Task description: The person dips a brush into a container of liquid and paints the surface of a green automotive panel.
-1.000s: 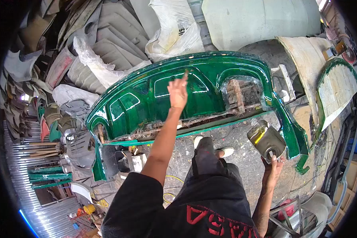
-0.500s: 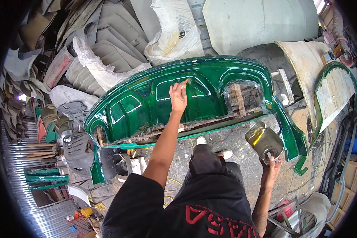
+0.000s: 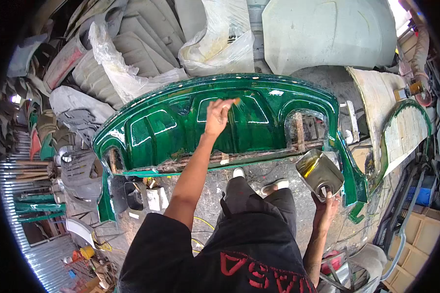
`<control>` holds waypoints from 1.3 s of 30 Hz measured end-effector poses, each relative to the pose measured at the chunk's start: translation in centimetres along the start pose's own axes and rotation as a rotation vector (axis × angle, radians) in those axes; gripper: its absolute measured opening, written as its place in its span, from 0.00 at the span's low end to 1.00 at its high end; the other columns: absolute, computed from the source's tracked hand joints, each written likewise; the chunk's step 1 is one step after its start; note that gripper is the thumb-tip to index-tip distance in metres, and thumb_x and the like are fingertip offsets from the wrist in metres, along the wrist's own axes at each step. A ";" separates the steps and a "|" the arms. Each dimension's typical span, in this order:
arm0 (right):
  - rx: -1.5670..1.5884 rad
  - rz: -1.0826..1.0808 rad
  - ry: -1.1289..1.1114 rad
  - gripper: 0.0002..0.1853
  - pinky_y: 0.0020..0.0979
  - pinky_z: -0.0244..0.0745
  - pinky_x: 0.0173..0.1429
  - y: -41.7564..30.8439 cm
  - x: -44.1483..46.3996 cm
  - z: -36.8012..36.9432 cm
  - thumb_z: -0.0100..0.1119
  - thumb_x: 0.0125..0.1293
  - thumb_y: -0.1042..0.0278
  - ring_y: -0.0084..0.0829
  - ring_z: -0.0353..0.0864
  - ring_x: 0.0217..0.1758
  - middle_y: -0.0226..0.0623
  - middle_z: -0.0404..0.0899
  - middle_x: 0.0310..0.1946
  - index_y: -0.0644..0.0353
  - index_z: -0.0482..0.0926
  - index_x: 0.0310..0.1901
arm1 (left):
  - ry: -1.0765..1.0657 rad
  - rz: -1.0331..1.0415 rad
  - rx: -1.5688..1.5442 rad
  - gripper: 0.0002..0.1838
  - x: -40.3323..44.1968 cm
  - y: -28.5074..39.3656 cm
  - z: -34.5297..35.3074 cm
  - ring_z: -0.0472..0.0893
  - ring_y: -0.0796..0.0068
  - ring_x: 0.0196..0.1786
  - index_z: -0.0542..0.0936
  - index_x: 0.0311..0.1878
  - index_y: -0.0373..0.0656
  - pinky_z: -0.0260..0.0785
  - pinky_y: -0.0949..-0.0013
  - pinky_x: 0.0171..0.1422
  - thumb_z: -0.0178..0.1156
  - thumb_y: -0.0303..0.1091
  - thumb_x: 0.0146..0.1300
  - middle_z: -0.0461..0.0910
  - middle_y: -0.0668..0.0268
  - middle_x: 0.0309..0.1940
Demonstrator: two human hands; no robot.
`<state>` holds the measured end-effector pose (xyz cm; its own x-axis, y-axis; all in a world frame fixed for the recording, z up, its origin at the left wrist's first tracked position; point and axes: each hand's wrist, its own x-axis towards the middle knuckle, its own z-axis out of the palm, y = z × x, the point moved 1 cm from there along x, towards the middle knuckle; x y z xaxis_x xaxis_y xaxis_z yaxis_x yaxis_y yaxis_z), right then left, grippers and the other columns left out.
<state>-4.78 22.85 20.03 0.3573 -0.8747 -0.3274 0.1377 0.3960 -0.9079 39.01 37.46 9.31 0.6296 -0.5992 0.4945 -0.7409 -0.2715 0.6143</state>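
Note:
A long, glossy green bumper-shaped mould lies across the work surface in front of me, wet-looking, with a curved upper rim. My left hand reaches over its middle, fingers closed on a small paintbrush with an orange-brown part and pale bristles near the green surface. Whether the bristles touch it I cannot tell. My right hand grips the neck end of a cut-open plastic container, tilted beside the mould's right leg. Yellowish liquid shows inside the container.
Grey moulded panels and plastic sheeting are piled behind the mould. A pale board leans at the right. Near the mould's lower left stands a dark open container. A yellow cable crosses the floor.
My left hand has shifted slightly and turned, so the brush shows more plainly. The camera view has moved a little, and the container appears somewhat further left, still in my right hand.

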 end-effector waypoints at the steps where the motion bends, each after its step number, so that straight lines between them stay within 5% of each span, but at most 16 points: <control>1: -0.011 0.004 -0.019 0.31 0.51 0.78 0.60 -0.2 0.4 0.4 0.64 0.67 0.62 0.41 0.74 0.62 0.45 0.69 0.62 0.58 0.57 0.65 | 0.042 -0.088 0.052 0.14 0.5 0.5 -0.8 0.74 0.58 0.41 0.83 0.50 0.48 0.65 0.54 0.51 0.51 0.25 0.67 0.80 0.62 0.37; 9: -0.082 0.030 -0.038 0.32 0.51 0.78 0.60 -2.1 5.0 0.8 0.63 0.67 0.56 0.39 0.73 0.62 0.43 0.69 0.60 0.59 0.58 0.65 | -0.340 -0.053 0.261 0.16 -8.5 2.7 0.2 0.72 0.60 0.45 0.82 0.55 0.51 0.64 0.56 0.50 0.60 0.28 0.63 0.76 0.67 0.39; 16: -0.044 0.060 -0.201 0.27 0.47 0.77 0.60 -4.5 11.5 -1.7 0.63 0.68 0.65 0.38 0.76 0.59 0.41 0.71 0.57 0.57 0.60 0.62 | -0.011 -0.359 -0.359 0.09 -6.3 11.0 5.0 0.79 0.60 0.36 0.82 0.50 0.42 0.73 0.61 0.43 0.59 0.28 0.68 0.82 0.59 0.34; 20: -0.102 0.092 -0.285 0.29 0.45 0.77 0.62 -5.5 15.5 -2.9 0.63 0.67 0.65 0.37 0.76 0.58 0.42 0.71 0.57 0.59 0.59 0.64 | 0.035 -0.304 -0.171 0.09 -5.6 12.6 11.6 0.81 0.64 0.34 0.82 0.49 0.39 0.73 0.65 0.36 0.58 0.27 0.69 0.82 0.56 0.35; 22: -0.142 0.078 -0.332 0.27 0.46 0.77 0.62 -5.8 17.2 -3.8 0.60 0.69 0.63 0.37 0.76 0.59 0.42 0.72 0.57 0.59 0.60 0.64 | 0.232 -0.547 -0.249 0.09 -6.0 12.6 14.0 0.82 0.68 0.31 0.83 0.49 0.38 0.72 0.68 0.35 0.57 0.29 0.70 0.82 0.57 0.35; 27: -0.208 0.102 -0.395 0.25 0.47 0.80 0.60 -6.8 19.9 -4.6 0.60 0.70 0.61 0.37 0.77 0.59 0.43 0.72 0.57 0.59 0.62 0.62 | 0.253 -0.583 -0.228 0.09 -8.2 13.9 18.4 0.83 0.65 0.32 0.81 0.48 0.36 0.73 0.64 0.35 0.55 0.29 0.72 0.83 0.55 0.36; 29: -0.212 0.125 -0.397 0.25 0.47 0.80 0.60 -6.6 21.1 -5.0 0.61 0.69 0.61 0.38 0.76 0.59 0.43 0.72 0.57 0.59 0.63 0.61 | 0.265 -0.398 -0.142 0.09 -9.5 15.2 18.4 0.84 0.62 0.33 0.80 0.49 0.36 0.74 0.63 0.37 0.54 0.28 0.72 0.83 0.54 0.36; 35: -0.254 0.167 -0.457 0.25 0.51 0.78 0.62 -5.6 22.7 -3.7 0.62 0.68 0.62 0.37 0.73 0.62 0.42 0.71 0.57 0.56 0.62 0.61 | 0.165 -0.395 -0.168 0.09 -13.5 18.2 15.9 0.84 0.55 0.37 0.80 0.50 0.38 0.74 0.61 0.41 0.54 0.25 0.71 0.83 0.51 0.40; 39: -0.230 0.196 -0.521 0.26 0.45 0.77 0.60 -4.9 22.9 -1.6 0.63 0.67 0.67 0.34 0.73 0.61 0.39 0.71 0.57 0.56 0.61 0.62 | 0.083 -0.563 -0.221 0.09 -11.6 19.7 13.0 0.84 0.53 0.42 0.81 0.49 0.37 0.74 0.62 0.48 0.56 0.26 0.70 0.84 0.52 0.42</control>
<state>1.24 0.39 16.57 0.7697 -0.5161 -0.3757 -0.1589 0.4151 -0.8958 14.03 29.31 7.68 0.9332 -0.3460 0.0971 -0.2283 -0.3621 0.9038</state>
